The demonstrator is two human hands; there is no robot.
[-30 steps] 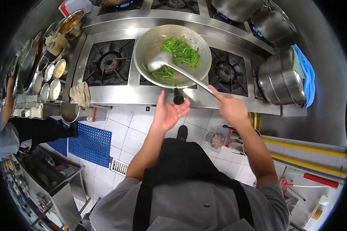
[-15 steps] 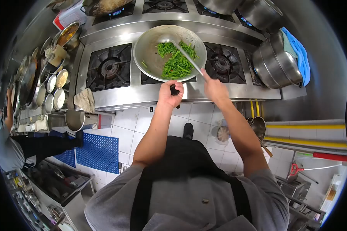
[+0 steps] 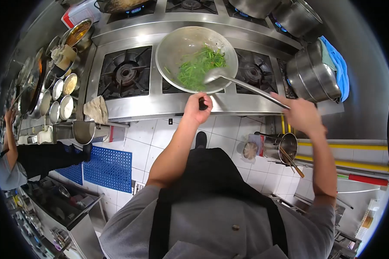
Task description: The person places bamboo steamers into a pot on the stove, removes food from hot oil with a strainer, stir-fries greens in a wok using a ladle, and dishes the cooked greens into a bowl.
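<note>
A large wok (image 3: 173, 47) sits over the middle front burner of the stove. Chopped green vegetables (image 3: 196, 69), blurred by motion, lie across its near and right side. My left hand (image 3: 198, 108) is wrapped around the wok's black handle (image 3: 202, 104) at the near rim. My right hand (image 3: 303, 114) grips the end of a long metal ladle (image 3: 255, 90), out to the right of the wok. The ladle's bowl dips inside the wok at its right side, against the edge of the greens.
Empty gas burners (image 3: 125, 74) flank the wok. At right stands a steel pot (image 3: 313, 73) with a blue cloth (image 3: 338, 69) over it. Seasoning bowls (image 3: 66, 107) and a folded rag (image 3: 96, 109) are at left. Another person (image 3: 13, 164) works at far left, beside a blue mat (image 3: 108, 169).
My right hand has swung right and slightly down, drawing the ladle from the wok's far side to its right side. The greens have shifted. My left hand stays on the handle.
</note>
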